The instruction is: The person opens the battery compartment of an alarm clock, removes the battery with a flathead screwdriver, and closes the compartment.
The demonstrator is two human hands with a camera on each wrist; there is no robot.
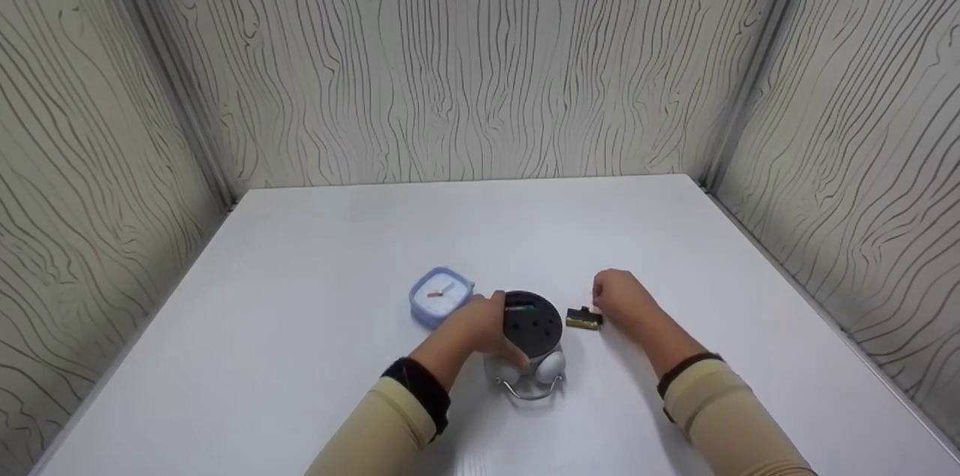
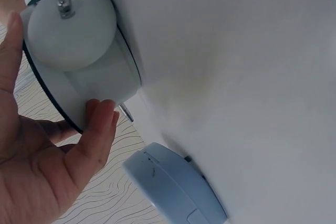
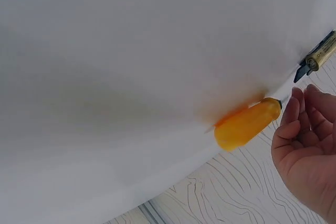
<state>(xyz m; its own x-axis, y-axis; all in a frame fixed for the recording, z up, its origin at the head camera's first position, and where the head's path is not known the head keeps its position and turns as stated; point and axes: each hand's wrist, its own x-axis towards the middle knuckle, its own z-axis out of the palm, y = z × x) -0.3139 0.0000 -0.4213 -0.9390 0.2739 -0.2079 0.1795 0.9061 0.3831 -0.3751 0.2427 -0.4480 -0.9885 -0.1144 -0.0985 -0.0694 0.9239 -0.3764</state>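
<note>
Now the left hand grips the round alarm clock, lying face down on the bench. The right hand – fingers curled, holding nothing – rests beside the battery (an orange screwdriver lies near). A careless nudge could roll the battery away.

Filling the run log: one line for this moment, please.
left hand: grips clock | right hand: by battery, screwdriver | table
</note>
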